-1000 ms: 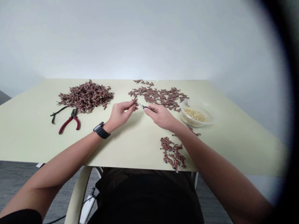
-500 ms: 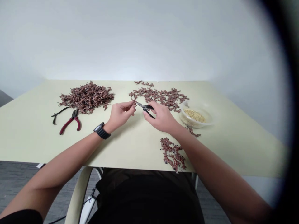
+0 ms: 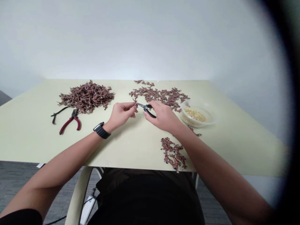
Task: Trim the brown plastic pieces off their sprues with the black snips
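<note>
Above the middle of the pale yellow-green tabletop (image 3: 35,131), left hand (image 3: 122,113) grip pinched a small reddish-brown metal piece (image 3: 135,103). Right hand (image 3: 162,117) grip was closed round small black-handled pliers (image 3: 145,108), tips at the piece.

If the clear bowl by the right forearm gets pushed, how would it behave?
The bowl looks thin, clear plastic, so probably light, sliding easily on the smooth table. Low and wide, it seems unlikely to tip; its golden bits might shift.

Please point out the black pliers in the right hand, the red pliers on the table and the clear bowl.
black pliers (image 3: 149,113), head view, lower black handle.
red pliers (image 3: 66,125), head view, left red handle.
clear bowl (image 3: 198,125), head view, near wall.
</note>
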{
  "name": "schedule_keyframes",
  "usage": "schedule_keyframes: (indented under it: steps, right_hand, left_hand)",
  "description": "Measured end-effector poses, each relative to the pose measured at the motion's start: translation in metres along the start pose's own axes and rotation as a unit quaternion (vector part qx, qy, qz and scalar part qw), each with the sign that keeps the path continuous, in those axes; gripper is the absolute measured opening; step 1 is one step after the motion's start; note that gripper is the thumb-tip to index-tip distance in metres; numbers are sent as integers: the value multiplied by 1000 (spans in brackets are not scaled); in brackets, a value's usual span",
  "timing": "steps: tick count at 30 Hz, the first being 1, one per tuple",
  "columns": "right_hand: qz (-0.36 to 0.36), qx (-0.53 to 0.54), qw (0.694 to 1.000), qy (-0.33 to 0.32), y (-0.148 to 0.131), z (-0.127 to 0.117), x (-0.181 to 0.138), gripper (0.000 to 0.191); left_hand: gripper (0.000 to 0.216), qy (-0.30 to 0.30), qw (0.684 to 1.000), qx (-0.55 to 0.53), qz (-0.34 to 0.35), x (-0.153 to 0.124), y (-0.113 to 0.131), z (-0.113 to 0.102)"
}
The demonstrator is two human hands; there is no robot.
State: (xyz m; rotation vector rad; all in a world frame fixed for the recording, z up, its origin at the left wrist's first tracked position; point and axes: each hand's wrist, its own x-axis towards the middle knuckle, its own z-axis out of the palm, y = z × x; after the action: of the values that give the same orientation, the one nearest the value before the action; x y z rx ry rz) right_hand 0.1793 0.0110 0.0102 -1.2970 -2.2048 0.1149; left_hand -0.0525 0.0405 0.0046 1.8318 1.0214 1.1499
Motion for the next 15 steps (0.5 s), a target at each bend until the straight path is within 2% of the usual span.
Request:
schedule_keyframes:
  steps: [8, 10, 13, 15]
  right_hand:
    - [3, -23, 1000, 0, -2, -3, -1, 28]
    - [6, -8, 1000, 3, -2, -3, 0, 26]
    - [34, 60, 998, 5, -3, -5, 2, 23]
    - [78, 166, 983, -26, -4, -8, 3, 30]
  left_hand:
    - [29, -17, 997, -70, -35, 0, -1, 0]
    - [31, -23, 991, -122, -56, 1, -2, -1]
    - [35, -56, 970, -218, -93, 4, -5, -4]
    - [40, -79, 965, -234, -87, 5, -6, -6]
